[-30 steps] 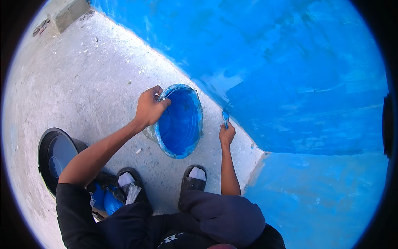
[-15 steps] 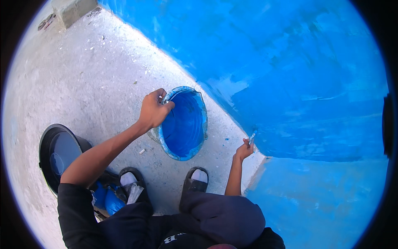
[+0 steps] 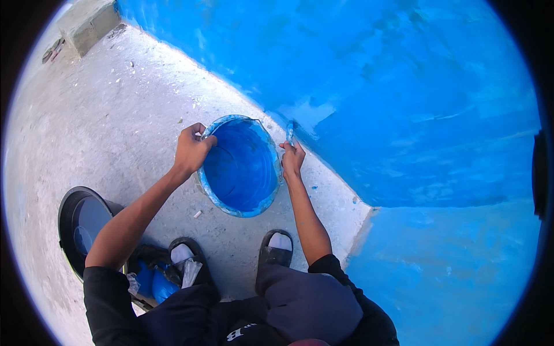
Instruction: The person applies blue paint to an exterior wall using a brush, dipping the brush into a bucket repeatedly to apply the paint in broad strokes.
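My left hand (image 3: 194, 151) grips the rim of a paint bucket (image 3: 270, 199), fingers closed over its left edge. The bucket is tilted so its inside shows, coated with blue paint. Just past its right side, my right hand (image 3: 292, 157) is closed round the handle of a small paintbrush (image 3: 290, 130). The brush points up and away from me, its blue-stained head close to the foot of the blue wall (image 3: 404, 115). I cannot tell whether the bristles touch the wall.
At my left stands a black bucket (image 3: 64, 230) holding greyish liquid, with blue plastic bags (image 3: 164, 286) beside it. A small white stub (image 3: 198, 214) lies on the speckled concrete floor (image 3: 127, 138). A concrete block (image 3: 92, 32) sits at the far left; a second blue wall (image 3: 444, 271) meets the first at right.
My right hand has moved left and away from me with the paintbrush, from near the wall corner to beside the bucket. The bucket and my left hand have shifted slightly left.
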Demonstrator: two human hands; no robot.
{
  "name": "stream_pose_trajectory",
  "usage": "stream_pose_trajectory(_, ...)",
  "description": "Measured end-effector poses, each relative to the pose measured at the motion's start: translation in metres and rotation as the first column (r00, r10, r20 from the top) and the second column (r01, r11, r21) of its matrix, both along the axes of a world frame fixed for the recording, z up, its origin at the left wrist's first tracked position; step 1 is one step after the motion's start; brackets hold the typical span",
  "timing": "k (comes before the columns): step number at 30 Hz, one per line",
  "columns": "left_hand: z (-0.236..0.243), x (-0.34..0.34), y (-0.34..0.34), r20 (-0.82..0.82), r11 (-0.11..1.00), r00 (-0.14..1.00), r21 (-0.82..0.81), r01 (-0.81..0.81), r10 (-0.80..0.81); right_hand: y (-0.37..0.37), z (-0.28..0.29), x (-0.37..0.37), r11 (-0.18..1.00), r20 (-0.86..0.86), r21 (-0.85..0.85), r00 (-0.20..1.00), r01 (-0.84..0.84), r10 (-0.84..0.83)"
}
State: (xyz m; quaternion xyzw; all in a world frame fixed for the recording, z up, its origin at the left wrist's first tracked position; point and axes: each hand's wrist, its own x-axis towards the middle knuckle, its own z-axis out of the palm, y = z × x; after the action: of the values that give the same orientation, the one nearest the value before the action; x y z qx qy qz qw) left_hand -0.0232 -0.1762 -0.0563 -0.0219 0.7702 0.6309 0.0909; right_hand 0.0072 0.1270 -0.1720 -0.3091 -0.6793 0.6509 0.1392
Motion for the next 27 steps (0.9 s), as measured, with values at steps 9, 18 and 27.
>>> stream_pose_trajectory(9,-0.001,0.002,-0.015,0.065,0.996,0.997,0.073,0.045,-0.05,0.07,-0.007,0.063,0.962,-0.03,-0.011,0.962,0.272,-0.272)
stream_pose_trajectory(18,0.005,-0.001,-0.009,0.07,0.995,0.996,-0.07,0.068,-0.063,0.034,0.016,0.06,0.789,-0.052,-0.262,0.808,0.556,-0.587)
stream_pose_trajectory(27,0.025,-0.011,-0.019,0.059,0.995,0.997,-0.091,0.049,-0.044,0.0,0.033,0.005,0.919,-0.033,-0.39,0.996,0.06,-0.079)
